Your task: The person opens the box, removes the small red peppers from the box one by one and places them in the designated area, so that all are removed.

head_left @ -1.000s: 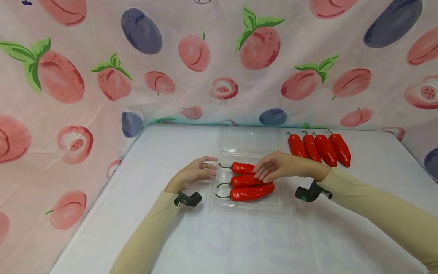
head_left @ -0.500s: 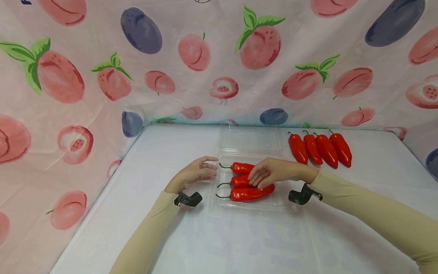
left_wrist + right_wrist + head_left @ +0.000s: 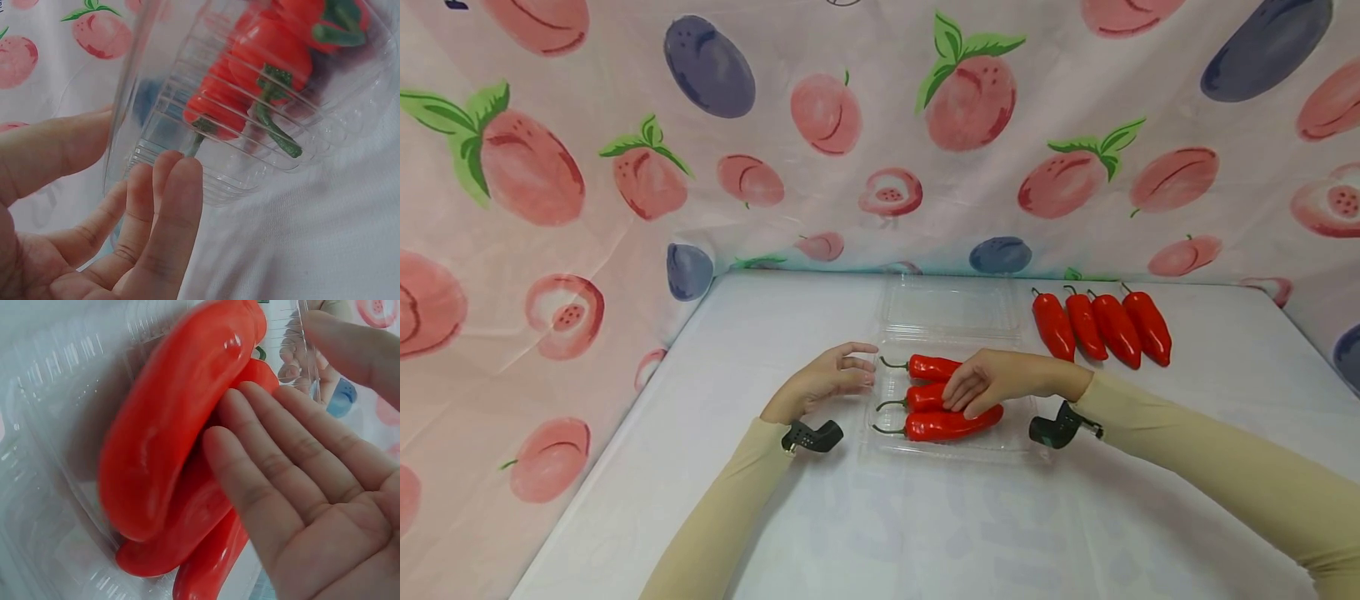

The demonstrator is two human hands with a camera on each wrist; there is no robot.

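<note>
Three glossy red peppers with green stems lie side by side in a transparent plastic clamshell box: a front pepper [image 3: 951, 424], a middle pepper [image 3: 925, 397] and a back pepper [image 3: 931, 367]. The box [image 3: 887, 446] has its lid [image 3: 951, 304] folded open towards the back. My right hand [image 3: 988, 379] rests over the middle pepper, covering part of it and the back one. Its fingers [image 3: 275, 465] reach out nearly straight against the peppers. My left hand [image 3: 827, 379] stays at the box's left side, loosely spread fingers [image 3: 181, 200] at the ribbed wall.
Several more red peppers [image 3: 1116, 329] lie in a row to the right, behind the right forearm. White cloth covers the table [image 3: 880, 533]. A fruit-printed curtain [image 3: 850, 192] hangs behind and along the left. Each wrist wears a small black camera [image 3: 812, 436].
My right hand has come slightly nearer and to the left, from the peppers' right ends onto the middle one. The left hand and box look the same.
</note>
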